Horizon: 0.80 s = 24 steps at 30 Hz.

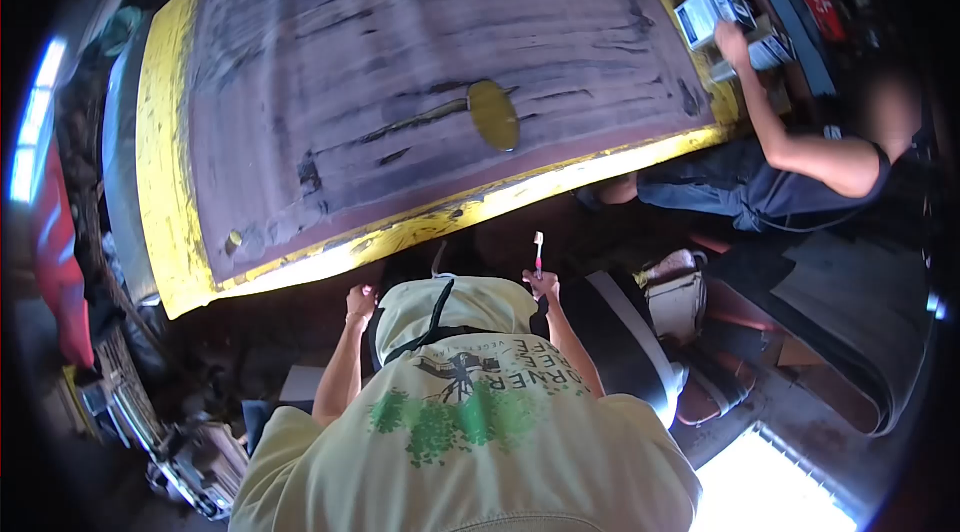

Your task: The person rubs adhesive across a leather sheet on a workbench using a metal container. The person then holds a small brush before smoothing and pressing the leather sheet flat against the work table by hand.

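Observation:
My right hand (541, 284) is closed around the lower handle of a toothbrush (539, 250), pink and white, which points up with its bristle head at the top. My left hand (362, 302) is curled closed in front of my body at the left; whatever lies in its fingers, if anything, is too small to make out. Beyond both hands stretches a large table covered by a worn purple-brown sheet (420, 42) with a yellow border (172, 132). On the sheet lies an olive-yellow oval piece (493, 116). Neither hand touches the table.
At the right, another person (815, 167) has a hand on a rectangular metal can (713, 12) at the table's corner. A roll of dark material (620, 342) and dark sheets (830, 322) lie at my right. Stacked items (200, 462) stand at lower left.

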Each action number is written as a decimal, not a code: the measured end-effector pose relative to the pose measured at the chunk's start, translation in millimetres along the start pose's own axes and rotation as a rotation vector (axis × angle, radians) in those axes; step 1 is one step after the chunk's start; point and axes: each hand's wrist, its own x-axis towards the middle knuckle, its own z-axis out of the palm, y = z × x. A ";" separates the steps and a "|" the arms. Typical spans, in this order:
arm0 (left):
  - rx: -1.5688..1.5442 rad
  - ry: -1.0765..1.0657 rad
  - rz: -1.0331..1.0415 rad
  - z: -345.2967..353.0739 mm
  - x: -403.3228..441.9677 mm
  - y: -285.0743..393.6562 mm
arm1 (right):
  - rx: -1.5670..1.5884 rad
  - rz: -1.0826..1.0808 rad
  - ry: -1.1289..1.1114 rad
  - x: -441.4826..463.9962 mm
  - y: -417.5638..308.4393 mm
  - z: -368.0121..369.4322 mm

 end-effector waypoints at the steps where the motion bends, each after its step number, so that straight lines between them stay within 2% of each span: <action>1: -0.115 -0.043 -0.070 0.4 6.2 -6.9 | -0.017 -0.004 -0.013 0.1 5.5 1.4; 3: -0.269 -0.039 -0.133 -20.9 -13.4 24.5 | 0.054 -0.090 0.013 -0.2 13.6 6.9; 5: -0.363 -0.061 -0.152 -33.5 -16.0 26.6 | -0.078 -0.054 0.013 -7.9 2.1 7.3; 7: -0.328 -0.035 -0.127 -40.6 -13.8 18.6 | 0.314 -0.115 -0.082 5.9 23.0 11.4; 9: -0.253 0.016 -0.120 -51.1 -13.8 11.0 | 0.175 -0.102 -0.071 -0.2 5.1 11.6; 11: -0.157 0.068 -0.044 -58.2 -11.9 -5.0 | -0.035 0.021 -0.005 -1.8 -12.6 16.7; 12: -0.162 0.081 -0.061 -65.0 -14.4 -15.7 | -0.047 0.019 -0.024 0.4 -16.1 20.9; 14: -0.250 0.136 0.092 -73.8 -15.5 -31.8 | -0.083 0.049 -0.015 5.0 -19.0 25.8; 15: -0.297 0.175 0.032 -84.3 -23.7 -27.8 | -0.090 0.049 -0.013 3.4 -24.8 27.4; 17: -0.491 0.274 -0.073 -108.2 -28.0 -36.2 | -0.107 0.047 -0.064 -3.2 -37.6 34.1; 19: -0.768 0.386 0.007 -139.8 -17.3 -72.0 | 0.018 0.009 -0.130 -19.0 -49.1 39.1; 21: -0.674 0.635 -0.055 -190.0 -22.5 -65.0 | 0.153 0.001 -0.206 -25.2 -47.7 43.3; 24: -0.554 0.921 -0.023 -274.8 8.6 -109.5 | 0.093 0.054 -0.132 -39.6 -47.8 70.7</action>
